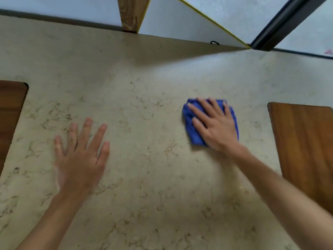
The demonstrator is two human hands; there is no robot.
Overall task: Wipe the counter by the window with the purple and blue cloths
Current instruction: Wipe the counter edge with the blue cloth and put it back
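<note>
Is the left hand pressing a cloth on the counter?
No, the left hand is bare over the counter; only the right hand presses the blue cloth.

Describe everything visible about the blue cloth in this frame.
The blue cloth is a deep blue, soft-looking fabric, bunched into a crumpled pad instead of being spread flat. It lies on the beige marbled counter, right of centre, between the left hand and a wooden board, apart from both. The right hand presses flat on top with fingers spread, covering most of it; only the far, left and near edges show. Its outline is slightly blurred. No purple cloth is visible.
</note>
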